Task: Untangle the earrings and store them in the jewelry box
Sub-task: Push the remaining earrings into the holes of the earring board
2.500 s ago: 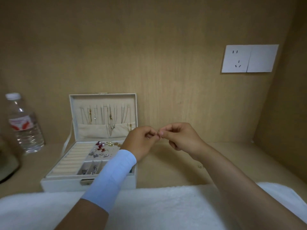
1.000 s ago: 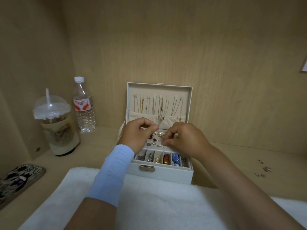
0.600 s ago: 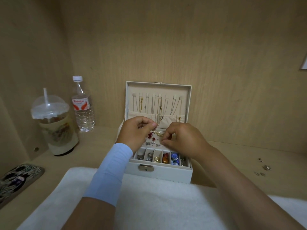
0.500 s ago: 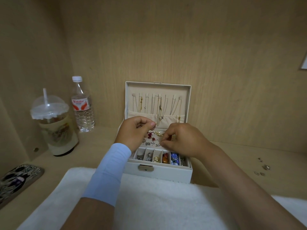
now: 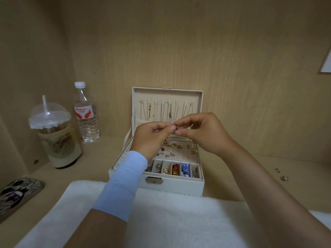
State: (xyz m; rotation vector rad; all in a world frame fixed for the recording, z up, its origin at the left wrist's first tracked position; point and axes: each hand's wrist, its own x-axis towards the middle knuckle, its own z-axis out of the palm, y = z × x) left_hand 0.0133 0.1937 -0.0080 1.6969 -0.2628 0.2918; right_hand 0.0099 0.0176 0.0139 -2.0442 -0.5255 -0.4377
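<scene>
Both hands meet in the air above the open cream-white leatherette jewelry box (image 5: 172, 185), fingertips pinched together on one tiny dark metallic earring piece (image 5: 176, 127) that is too small to make out in shape. The left hand (image 5: 150, 138), with a pale blue fabric sleeve band (image 5: 121, 185) on its forearm, closes thumb and forefinger on the piece from the left; the right hand (image 5: 202, 133) nips it from the right, its other fingers curled loosely.

Directly below the pinch lies the box's perforated beige earring pad (image 5: 180, 154), dotted with small red, silver and gold studs. Nearer the person than the pinch runs a row of narrow compartments (image 5: 174, 170) holding silver hoops, a gold ring, an amber bead and a blue ornament. Behind the pinch, the upright lid (image 5: 167, 93) shows thin gold and silver chains hanging from hooks.

Far right of the grip, a few loose small metal earrings (image 5: 283, 176) sit on the light wooden shelf (image 5: 268, 178). Well to the left stand a clear plastic water bottle (image 5: 86, 113) and a domed plastic drink cup with a straw (image 5: 55, 136). A white fluffy towel (image 5: 170, 221) lies under the forearms.
</scene>
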